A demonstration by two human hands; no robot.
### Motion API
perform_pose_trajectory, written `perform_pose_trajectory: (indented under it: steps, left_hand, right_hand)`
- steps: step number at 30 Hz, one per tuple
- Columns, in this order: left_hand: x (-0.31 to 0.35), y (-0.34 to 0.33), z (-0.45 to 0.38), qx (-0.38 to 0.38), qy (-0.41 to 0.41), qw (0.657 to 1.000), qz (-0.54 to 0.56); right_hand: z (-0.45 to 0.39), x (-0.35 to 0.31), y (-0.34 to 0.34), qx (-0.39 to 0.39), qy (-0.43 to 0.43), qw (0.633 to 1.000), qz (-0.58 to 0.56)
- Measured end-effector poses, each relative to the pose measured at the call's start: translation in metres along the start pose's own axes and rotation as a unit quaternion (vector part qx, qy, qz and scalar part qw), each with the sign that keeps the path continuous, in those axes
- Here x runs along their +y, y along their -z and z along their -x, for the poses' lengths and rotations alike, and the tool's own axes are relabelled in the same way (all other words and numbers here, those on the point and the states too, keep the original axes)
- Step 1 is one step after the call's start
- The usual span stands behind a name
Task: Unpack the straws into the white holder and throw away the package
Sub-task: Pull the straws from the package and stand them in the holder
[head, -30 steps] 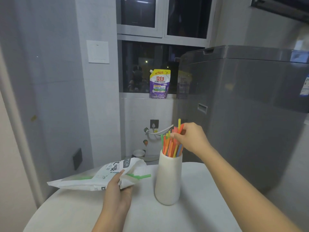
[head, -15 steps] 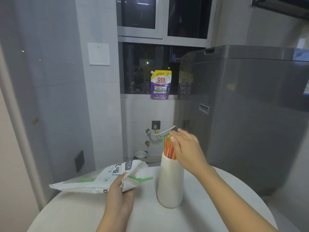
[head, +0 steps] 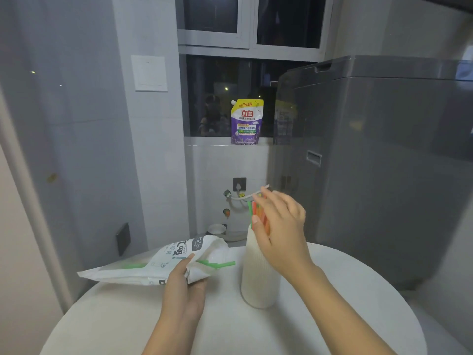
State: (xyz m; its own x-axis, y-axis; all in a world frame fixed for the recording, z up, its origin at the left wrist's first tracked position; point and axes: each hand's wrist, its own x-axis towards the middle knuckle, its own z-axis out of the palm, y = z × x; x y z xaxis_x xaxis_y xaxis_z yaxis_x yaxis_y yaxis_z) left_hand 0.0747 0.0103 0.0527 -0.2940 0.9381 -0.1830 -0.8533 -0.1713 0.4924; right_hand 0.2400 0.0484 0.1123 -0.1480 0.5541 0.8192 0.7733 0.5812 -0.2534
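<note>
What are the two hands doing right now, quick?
Left hand: closed, holding the straw package, one green straw poking out.
Right hand: open, fingers spread by the straws in the white holder.

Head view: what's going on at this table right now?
A person is moving straws into a white holder on a round table. The right hand, fingers spread, is over the coloured straws standing in it. The left hand grips the white package, where one green straw pokes out.

Holder (head: 258, 278) mouth blocked by straws (head: 256, 212); table (head: 345, 303) R free.
</note>
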Motion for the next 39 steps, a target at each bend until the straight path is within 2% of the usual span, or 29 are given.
perform_pose_trajectory:
  steps: [2, 4, 7, 9, 11, 13, 14, 16, 20, 24, 26, 29, 34, 39]
  left_hand:
    - [0.000, -0.001, 0.001, -0.004, -0.004, 1.000, -0.005]
    - [0.000, -0.002, 0.003, -0.013, -0.016, 1.000, -0.014]
    - [-0.001, -0.005, 0.006, -0.027, -0.027, 0.999, -0.035]
    - [0.001, -0.005, 0.008, -0.041, -0.042, 0.996, -0.068]
    - [0.004, -0.004, 0.008, -0.048, -0.077, 0.989, -0.118]
    - [0.007, -0.003, 0.006, -0.056, -0.121, 0.975, -0.179]
    - [0.008, -0.002, 0.005, -0.064, -0.141, 0.966, -0.208]
    - [0.011, -0.002, 0.004, -0.076, -0.168, 0.949, -0.256]
    - [0.009, -0.005, 0.008, -0.078, -0.183, 0.932, -0.304]
    - [0.005, -0.006, 0.007, -0.078, -0.191, 0.928, -0.309]
    - [0.005, -0.005, 0.006, -0.076, -0.196, 0.934, -0.290]
    - [0.005, -0.002, 0.002, -0.067, -0.187, 0.950, -0.239]
    - [0.011, -0.001, -0.003, -0.047, -0.162, 0.976, -0.136]
    - [0.017, 0.001, -0.007, -0.014, -0.088, 0.995, -0.034]
  right_hand:
    - [0.012, -0.010, -0.002, 0.036, 0.009, 0.999, -0.037]
    - [0.025, -0.018, -0.005, 0.035, 0.013, 0.995, -0.088]
    - [0.041, -0.024, -0.012, -0.024, -0.035, 0.990, -0.131]
    - [0.050, -0.027, -0.019, -0.103, -0.120, 0.973, -0.171]
    - [0.058, -0.030, -0.026, -0.185, -0.241, 0.919, -0.250]
    - [0.061, -0.035, -0.031, -0.238, -0.376, 0.826, -0.347]
    - [0.062, -0.037, -0.033, -0.252, -0.424, 0.779, -0.386]
    - [0.062, -0.038, -0.036, -0.259, -0.473, 0.724, -0.430]
    - [0.058, -0.035, -0.038, -0.232, -0.517, 0.682, -0.462]
    - [0.058, -0.037, -0.039, -0.236, -0.542, 0.650, -0.477]
    - [0.057, -0.038, -0.039, -0.228, -0.539, 0.651, -0.485]
    - [0.056, -0.037, -0.038, -0.200, -0.515, 0.683, -0.478]
    - [0.057, -0.035, -0.035, -0.167, -0.422, 0.792, -0.409]
    - [0.052, -0.038, -0.028, -0.111, -0.314, 0.871, -0.361]
